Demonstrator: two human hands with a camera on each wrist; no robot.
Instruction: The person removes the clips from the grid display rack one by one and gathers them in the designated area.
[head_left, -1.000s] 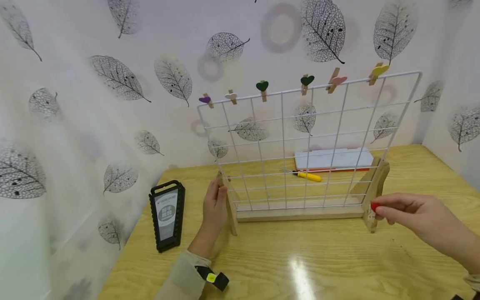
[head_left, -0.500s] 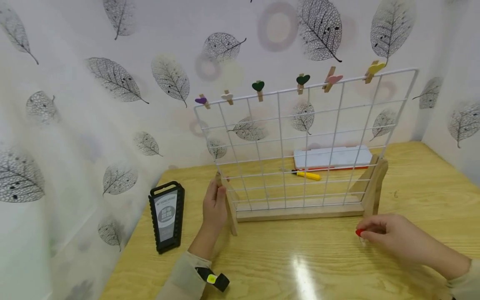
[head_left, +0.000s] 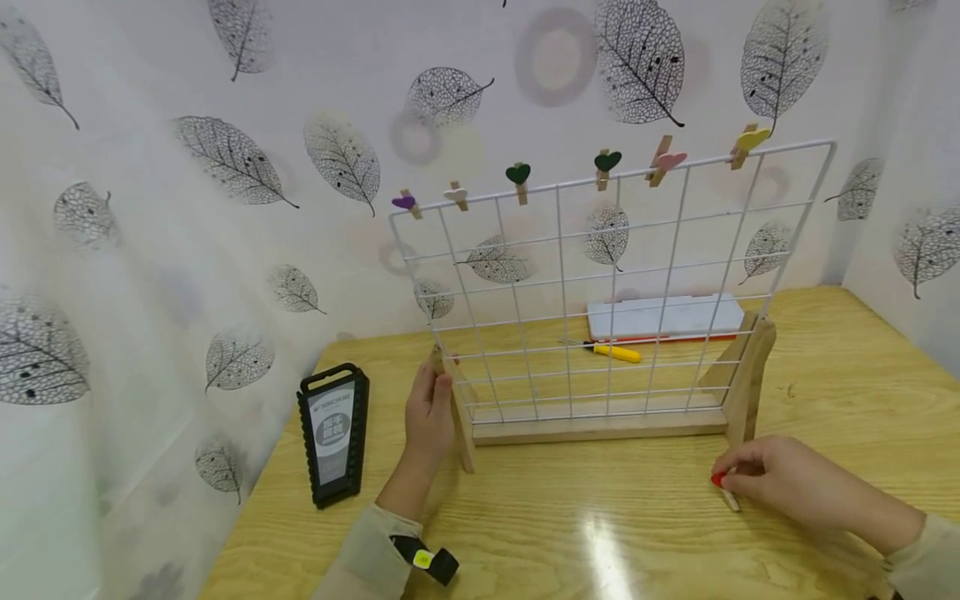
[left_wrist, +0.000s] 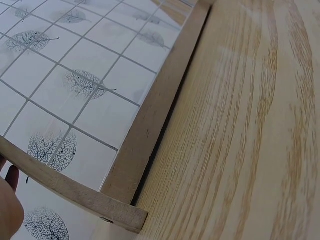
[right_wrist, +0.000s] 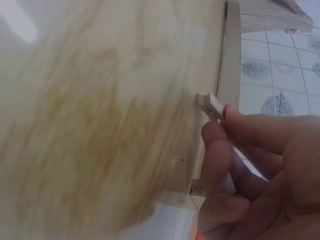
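A white wire grid panel (head_left: 558, 187) stands tilted on a wooden stand, whose base bar (head_left: 600, 430) joins two side legs. In the head view my left hand (head_left: 430, 417) grips the left wooden leg (head_left: 462, 425), thumb toward me and fingers behind. That leg (left_wrist: 75, 187) also crosses the lower left wrist view. My right hand (head_left: 798, 483) pinches a small wooden clothespin (head_left: 730, 499) with a red heart, low in front of the right leg (head_left: 752, 375). The right wrist view shows the clothespin (right_wrist: 210, 106) jutting past thumb and fingertip. Several heart clothespins, including a yellow one (head_left: 750, 140), line the panel's top wire.
A black ridged holder (head_left: 333, 437) with a grey label lies on the table's left side. Behind the grid are a yellow-handled screwdriver (head_left: 617, 353) and a white case (head_left: 663, 317) with a red lower edge. A leaf-patterned curtain (head_left: 345, 250) rises behind the table.
My right hand has moved left and down from beside the right leg, bringing the red-heart clothespin lower, close over the table. My left hand keeps its grip on the left leg.
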